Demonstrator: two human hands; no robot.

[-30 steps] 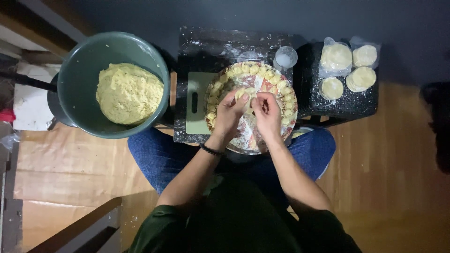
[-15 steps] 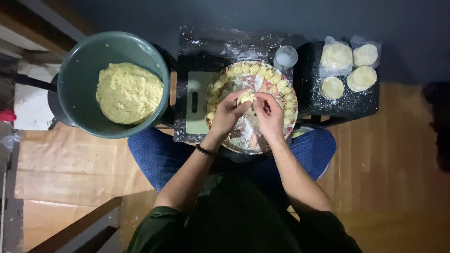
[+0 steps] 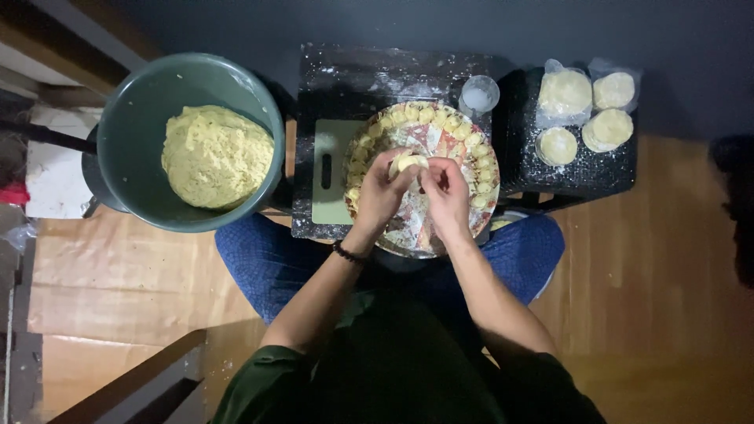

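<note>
I am holding a pale dumpling (image 3: pixel 409 162) over the middle of the round tray (image 3: pixel 414 228), my left hand (image 3: pixel 382 192) and right hand (image 3: pixel 444 191) both pinching it with fingers closed; finished dumplings (image 3: pixel 424 115) are lining the tray's far rim.

Dumpling (image 3: pixel 408 162) mostly covered by fingers of left hand (image 3: pixel 382 192) and right hand (image 3: pixel 445 191); its fold and filling cannot be made out. Tray (image 3: pixel 415 232) centre and near rim hidden under both hands and wrists; printed pattern too blurred to read. Row of finished dumplings (image 3: pixel 471 141) too small to count surely. Contents of small cup (image 3: pixel 478 96) unclear. Cutting board (image 3: pixel 328 177) right edge tucked beneath tray. Person's torso cut off at bottom edge.
</note>
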